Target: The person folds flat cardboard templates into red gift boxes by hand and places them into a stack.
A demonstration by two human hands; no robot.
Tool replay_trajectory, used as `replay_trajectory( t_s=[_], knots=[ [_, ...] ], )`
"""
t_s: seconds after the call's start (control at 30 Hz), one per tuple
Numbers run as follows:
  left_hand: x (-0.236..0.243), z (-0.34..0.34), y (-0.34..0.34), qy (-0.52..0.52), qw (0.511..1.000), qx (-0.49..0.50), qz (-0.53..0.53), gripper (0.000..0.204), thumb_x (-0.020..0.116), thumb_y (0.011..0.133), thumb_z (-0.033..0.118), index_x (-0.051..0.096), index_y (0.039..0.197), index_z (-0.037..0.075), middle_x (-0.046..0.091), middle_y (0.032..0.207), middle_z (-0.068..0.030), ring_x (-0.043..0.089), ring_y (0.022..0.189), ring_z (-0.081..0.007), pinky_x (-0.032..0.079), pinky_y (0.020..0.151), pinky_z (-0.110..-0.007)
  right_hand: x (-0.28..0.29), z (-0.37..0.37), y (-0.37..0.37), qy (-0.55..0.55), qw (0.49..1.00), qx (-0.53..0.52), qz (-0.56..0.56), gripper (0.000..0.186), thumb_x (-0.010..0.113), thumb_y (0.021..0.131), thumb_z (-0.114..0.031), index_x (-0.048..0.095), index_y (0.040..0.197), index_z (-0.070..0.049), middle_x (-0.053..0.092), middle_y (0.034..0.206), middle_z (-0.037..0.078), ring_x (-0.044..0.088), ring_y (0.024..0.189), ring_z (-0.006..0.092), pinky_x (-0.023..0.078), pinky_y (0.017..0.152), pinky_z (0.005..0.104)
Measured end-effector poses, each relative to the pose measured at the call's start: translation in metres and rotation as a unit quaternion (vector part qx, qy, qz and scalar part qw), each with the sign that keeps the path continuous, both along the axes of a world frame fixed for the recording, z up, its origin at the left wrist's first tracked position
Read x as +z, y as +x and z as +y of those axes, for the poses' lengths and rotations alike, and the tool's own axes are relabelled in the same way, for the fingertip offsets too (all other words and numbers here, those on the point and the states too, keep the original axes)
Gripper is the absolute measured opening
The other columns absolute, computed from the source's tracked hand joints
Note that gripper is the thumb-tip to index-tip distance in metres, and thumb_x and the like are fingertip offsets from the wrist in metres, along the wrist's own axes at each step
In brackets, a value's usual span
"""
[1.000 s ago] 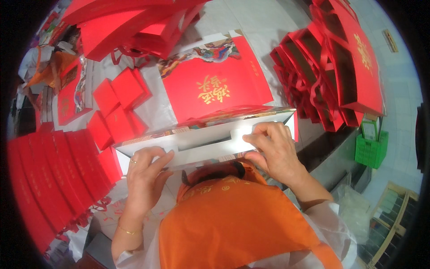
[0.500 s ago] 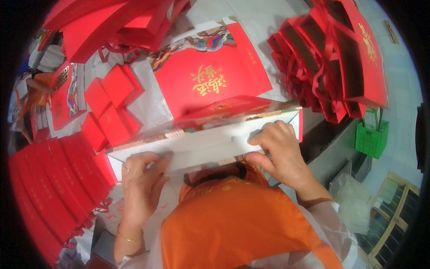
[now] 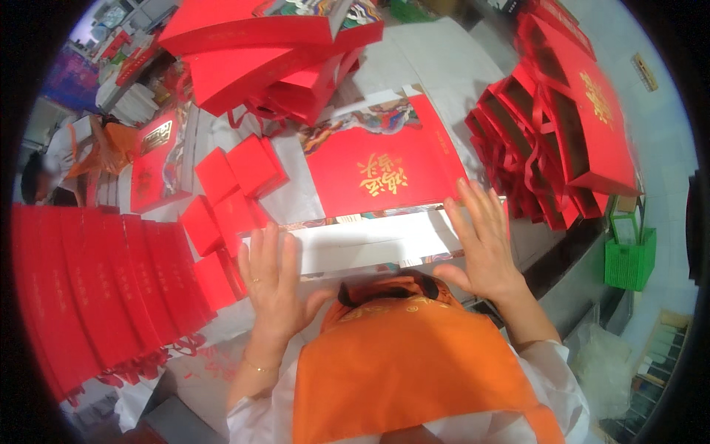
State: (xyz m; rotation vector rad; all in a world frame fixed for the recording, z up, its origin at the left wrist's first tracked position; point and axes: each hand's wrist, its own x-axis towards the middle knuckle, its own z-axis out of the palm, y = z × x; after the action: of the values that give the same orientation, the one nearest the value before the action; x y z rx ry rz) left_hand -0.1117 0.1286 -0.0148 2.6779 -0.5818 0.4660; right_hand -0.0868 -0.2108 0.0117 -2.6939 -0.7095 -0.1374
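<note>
In front of my orange apron a red-edged paper gift bag (image 3: 377,240) lies with its long white inner side facing up. My left hand (image 3: 275,285) rests at its left end, thumb apart and fingers stretched out flat. At the right end my right hand (image 3: 484,248) presses with straight fingers, its thumb spread toward the near edge. Neither hand is wrapped round anything. Just beyond lies a flat red printed bag (image 3: 344,177) with gold lettering and a colourful pattern; the bag under my hands covers its near edge.
Small red boxes (image 3: 225,174) sit to the left, beside a long row of red bags (image 3: 96,288). More red bags (image 3: 259,70) are heaped at the far left, and ribbon-handled ones (image 3: 584,126) stand at right. A green basket (image 3: 629,259) is beyond the table edge; a person (image 3: 85,152) works far left.
Both hands have gone from curled fingers inside the bag's opening to flat, outstretched fingers at its ends. The bag's white side appears flatter. The whole view has shifted.
</note>
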Motion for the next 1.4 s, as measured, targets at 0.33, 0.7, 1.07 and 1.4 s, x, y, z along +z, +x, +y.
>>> replay_trajectory(
  t_s=[0.33,0.7,1.07,1.4],
  knots=[
    [-0.006,0.005,0.002,0.019,0.999,0.021,0.041,0.096,0.089,0.066,0.032,0.046,0.145,0.000,0.047,0.150,-0.0218,0.044,0.140,-0.0361,0.033,0.113,-0.053,0.015,-0.009,0.009,0.023,0.990,-0.005,-0.137,0.097,0.080,0.076,-0.041,0.035,0.151,0.002,0.032,0.156,0.026,0.027,0.148,0.0417,0.018,0.121,0.0556],
    [-0.043,0.017,-0.033,-0.092,0.984,0.002,-0.151,0.071,0.074,0.081,0.026,0.050,0.142,-0.001,0.045,0.149,-0.0251,0.039,0.141,-0.0425,0.024,0.116,-0.058,0.001,-0.006,0.008,-0.035,0.994,0.099,-0.017,0.099,0.088,0.068,-0.032,0.040,0.152,-0.007,0.053,0.125,0.017,0.050,0.114,0.0363,0.038,0.098,0.0485],
    [-0.097,0.057,-0.086,-0.352,0.913,0.202,-0.052,0.080,0.073,0.080,0.013,0.034,0.149,-0.004,0.032,0.151,-0.0276,0.033,0.140,-0.0426,0.029,0.114,-0.050,0.036,-0.016,-0.001,0.067,0.997,0.021,0.036,0.105,0.089,0.066,-0.026,0.036,0.155,-0.009,0.050,0.132,0.018,0.045,0.120,0.0375,0.033,0.106,0.0465],
    [-0.042,0.081,0.019,-0.574,0.791,-0.067,0.201,0.136,0.095,0.058,0.047,0.017,0.161,0.005,0.044,0.152,-0.0159,0.047,0.136,-0.0264,0.040,0.113,-0.042,-0.011,-0.012,0.009,0.009,0.993,0.106,0.044,0.108,0.089,0.065,-0.034,0.036,0.155,-0.010,0.044,0.144,0.019,0.042,0.131,0.0380,0.032,0.110,0.0509]
  ],
)
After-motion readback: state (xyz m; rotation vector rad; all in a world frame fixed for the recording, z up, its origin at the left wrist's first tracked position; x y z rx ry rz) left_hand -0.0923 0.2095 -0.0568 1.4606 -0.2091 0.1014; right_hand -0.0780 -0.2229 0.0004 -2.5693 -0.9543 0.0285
